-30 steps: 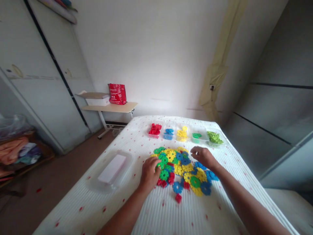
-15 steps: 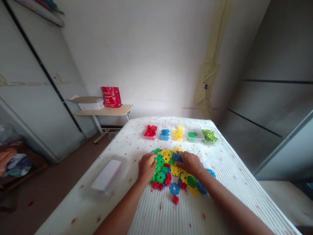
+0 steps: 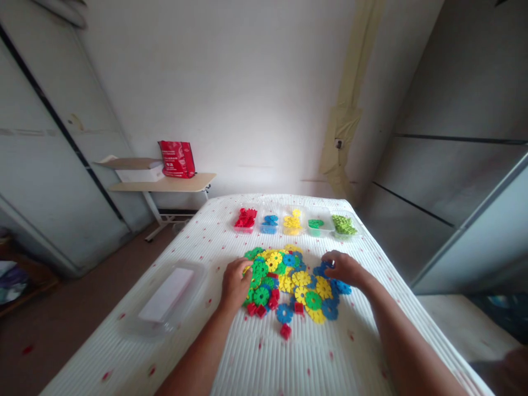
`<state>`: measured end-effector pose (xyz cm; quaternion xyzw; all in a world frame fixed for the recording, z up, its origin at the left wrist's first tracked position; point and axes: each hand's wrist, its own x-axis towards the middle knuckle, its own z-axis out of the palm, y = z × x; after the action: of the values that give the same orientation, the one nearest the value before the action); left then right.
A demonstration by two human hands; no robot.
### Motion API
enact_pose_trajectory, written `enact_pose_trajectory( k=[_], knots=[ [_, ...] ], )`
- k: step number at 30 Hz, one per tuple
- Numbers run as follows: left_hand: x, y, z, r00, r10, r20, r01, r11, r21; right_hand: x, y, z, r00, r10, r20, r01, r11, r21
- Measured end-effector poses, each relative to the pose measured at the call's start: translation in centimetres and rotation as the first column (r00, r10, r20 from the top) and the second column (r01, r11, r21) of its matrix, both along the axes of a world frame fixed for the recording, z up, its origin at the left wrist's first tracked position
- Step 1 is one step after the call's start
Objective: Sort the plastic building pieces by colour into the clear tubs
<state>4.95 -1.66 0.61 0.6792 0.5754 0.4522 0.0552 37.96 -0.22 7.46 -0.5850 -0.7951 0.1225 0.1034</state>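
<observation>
A pile of plastic flower-shaped discs (image 3: 301, 278) in green, yellow and blue lies on the table, with red square blocks (image 3: 260, 311) among them. My left hand (image 3: 236, 281) rests at the pile's left edge, beside the green discs (image 3: 259, 268). Its fingers and thumb close around a yellow flower disc (image 3: 246, 269), mostly hidden by the hand. At the right side of the pile, my right hand (image 3: 347, 268) has curled fingers on a blue flower disc (image 3: 324, 268); the fingertips partly cover it. Other blue discs (image 3: 330, 309) lie below that hand.
Along the far side stand clear boxes holding red blocks (image 3: 246, 218), blue discs (image 3: 269, 221), yellow discs (image 3: 292, 222), green discs (image 3: 315, 224) and light-green pieces (image 3: 343, 224). A clear container (image 3: 192, 291) with a white slab (image 3: 166, 295) lies left. A side table (image 3: 177, 182) bears a red bag (image 3: 177, 159).
My right hand has moved right, from the upper middle of the pile to its right edge, uncovering discs. My left hand keeps its place by the green discs. The view has shifted slightly.
</observation>
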Motion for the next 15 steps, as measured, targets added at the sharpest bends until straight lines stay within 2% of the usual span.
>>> enact_pose_trajectory(
  k=[6, 15],
  knots=[
    [-0.02, -0.05, 0.23, 1.0, 0.001, 0.001, 0.0, 1.0, -0.02, -0.07, 0.29, -0.72, 0.99, 0.078, 0.114, -0.068, 0.993, -0.092],
    [0.04, -0.03, 0.13, 1.0, 0.001, 0.001, -0.001, 1.0, -0.004, -0.29, 0.08, -0.64, 0.989, 0.062, 0.131, -0.058, 0.998, -0.037]
  ],
)
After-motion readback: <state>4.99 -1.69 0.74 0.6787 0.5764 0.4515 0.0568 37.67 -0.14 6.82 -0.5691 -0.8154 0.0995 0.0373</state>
